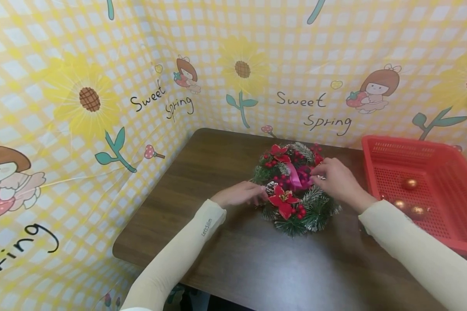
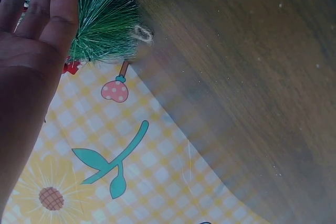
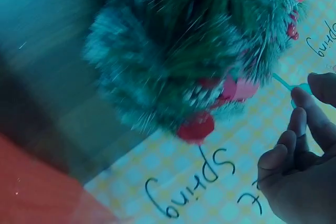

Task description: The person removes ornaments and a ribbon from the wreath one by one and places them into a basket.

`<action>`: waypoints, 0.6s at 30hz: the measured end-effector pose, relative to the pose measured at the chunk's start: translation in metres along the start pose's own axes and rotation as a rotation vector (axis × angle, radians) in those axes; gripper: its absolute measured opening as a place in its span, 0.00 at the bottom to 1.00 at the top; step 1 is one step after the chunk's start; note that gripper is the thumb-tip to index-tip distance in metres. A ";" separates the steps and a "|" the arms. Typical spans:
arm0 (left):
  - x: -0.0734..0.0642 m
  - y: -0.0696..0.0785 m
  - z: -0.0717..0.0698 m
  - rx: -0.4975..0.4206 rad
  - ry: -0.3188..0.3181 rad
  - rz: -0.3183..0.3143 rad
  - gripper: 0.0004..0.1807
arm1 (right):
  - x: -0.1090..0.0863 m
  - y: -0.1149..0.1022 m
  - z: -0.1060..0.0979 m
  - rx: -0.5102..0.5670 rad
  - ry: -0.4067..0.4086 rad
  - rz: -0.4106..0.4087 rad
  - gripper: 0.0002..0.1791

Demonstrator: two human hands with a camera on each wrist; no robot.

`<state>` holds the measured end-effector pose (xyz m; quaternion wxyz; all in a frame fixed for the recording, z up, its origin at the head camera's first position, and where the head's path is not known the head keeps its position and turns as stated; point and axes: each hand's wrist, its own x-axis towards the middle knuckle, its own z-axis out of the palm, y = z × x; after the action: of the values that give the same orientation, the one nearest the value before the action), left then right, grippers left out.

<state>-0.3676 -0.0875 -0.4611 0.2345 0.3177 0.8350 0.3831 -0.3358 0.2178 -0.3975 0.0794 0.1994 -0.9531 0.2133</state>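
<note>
A Christmas wreath (image 1: 319, 211) of green pine sprigs, red poinsettias, berries and a pink ribbon (image 1: 294, 177) lies on the brown table. My left hand (image 1: 239, 193) is at its left side, fingertips right at a frosted pine cone (image 1: 271, 187). The left wrist view shows this hand (image 2: 37, 24) with its fingers extended beside the pine needles (image 2: 105, 19). Over the wreath's right part is my right hand (image 1: 336, 179). In the right wrist view its fingers (image 3: 299, 121) are loosely bent, thumb near the index finger, with nothing visible between them.
A red plastic basket (image 1: 424, 144) with several gold baubles (image 1: 410, 184) stands to the right of the wreath. A yellow checked cloth (image 1: 218, 26) printed with sunflowers hangs behind and left of the table (image 1: 171, 207). A small twine loop (image 2: 143, 34) shows at the wreath's edge.
</note>
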 end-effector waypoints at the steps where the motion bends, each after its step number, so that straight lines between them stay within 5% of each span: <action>1: 0.000 0.000 0.000 -0.001 0.000 0.000 0.26 | 0.003 -0.002 0.004 0.007 -0.017 0.011 0.11; 11: -0.001 -0.001 0.002 0.018 0.002 -0.003 0.27 | 0.030 -0.014 0.033 0.002 -0.184 0.167 0.15; 18: -0.002 -0.001 0.000 0.006 0.003 0.002 0.25 | 0.035 -0.018 0.037 -0.025 -0.120 0.165 0.18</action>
<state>-0.3669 -0.0894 -0.4620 0.2321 0.3187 0.8362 0.3812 -0.3627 0.1746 -0.4154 0.0067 0.1316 -0.9719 0.1949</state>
